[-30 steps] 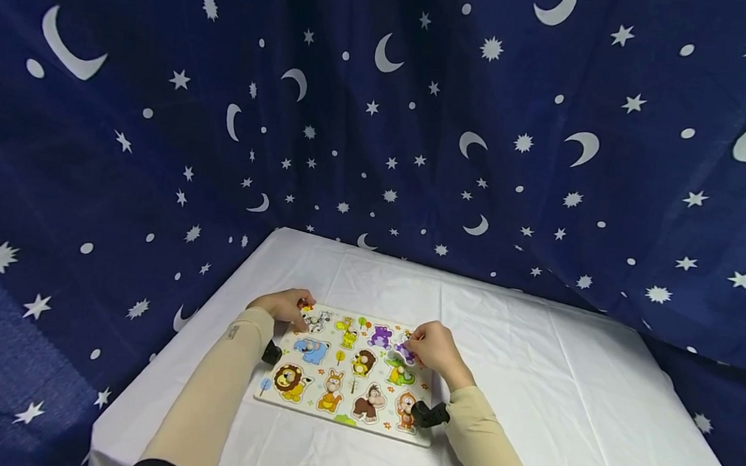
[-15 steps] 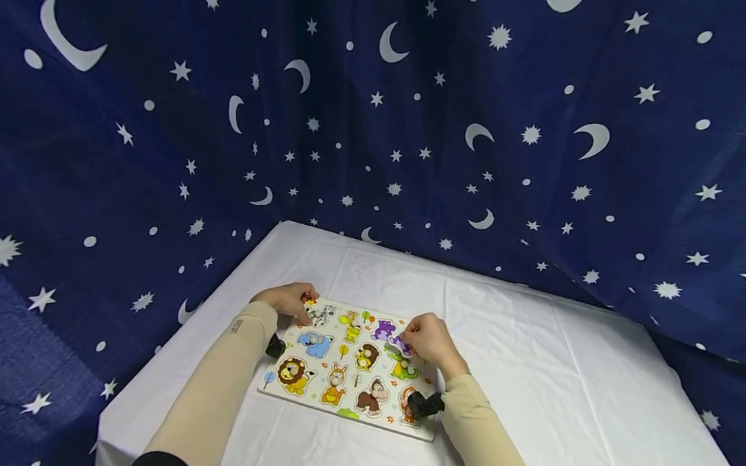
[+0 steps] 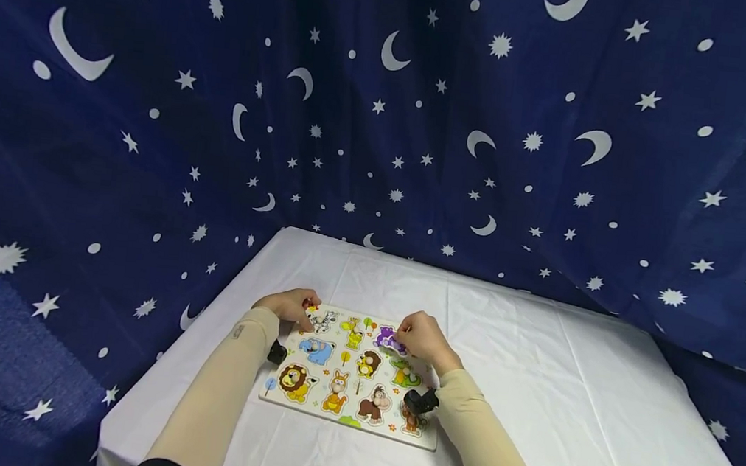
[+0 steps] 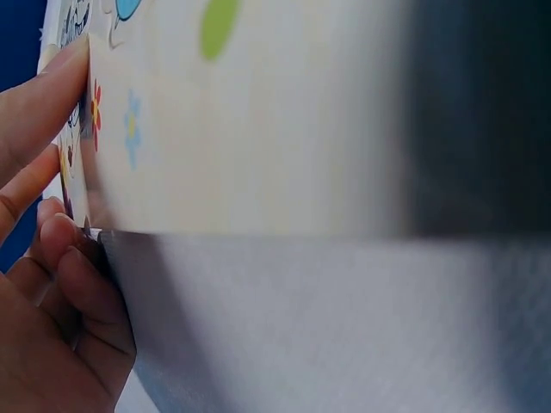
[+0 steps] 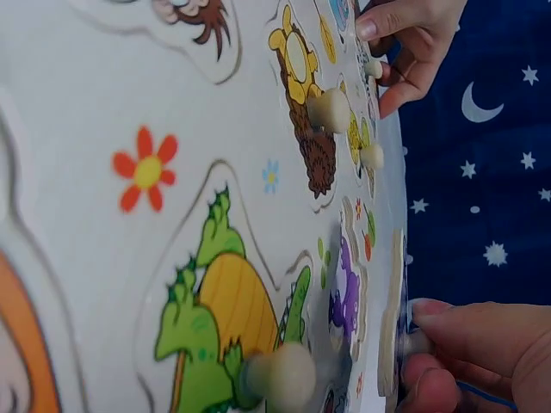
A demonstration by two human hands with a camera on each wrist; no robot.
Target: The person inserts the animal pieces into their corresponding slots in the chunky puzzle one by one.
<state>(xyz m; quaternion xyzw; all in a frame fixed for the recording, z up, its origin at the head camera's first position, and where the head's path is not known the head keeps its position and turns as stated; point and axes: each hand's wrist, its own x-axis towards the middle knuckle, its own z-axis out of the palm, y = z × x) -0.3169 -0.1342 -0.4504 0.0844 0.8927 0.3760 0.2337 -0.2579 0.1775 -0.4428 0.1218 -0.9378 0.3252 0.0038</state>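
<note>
A white wooden knob puzzle board (image 3: 327,371) with animal pieces lies on the table. My right hand (image 3: 426,339) pinches a purple animal puzzle piece by its knob near the board's far right. In the right wrist view, that piece (image 5: 392,318) appears edge-on, just above a recess with a purple picture (image 5: 347,292). The crocodile piece (image 5: 228,318) sits in its cutout nearby. My left hand (image 3: 288,306) grips the board's far left corner beside the zebra piece (image 3: 323,322). In the left wrist view, thumb and forefinger press the printed face while other fingers (image 4: 82,292) curl at the edge.
Lion (image 3: 295,381), kangaroo (image 3: 335,392), gorilla (image 3: 373,405) and several other pieces sit in the board. A white cloth (image 3: 532,395) covers the table. A dark blue curtain (image 3: 357,113) with moons and stars hangs behind and at the sides.
My right hand has moved left with the purple puzzle piece, from beside the purple picture to over it. My left hand stays at the board's corner. The head view shifts slightly.
</note>
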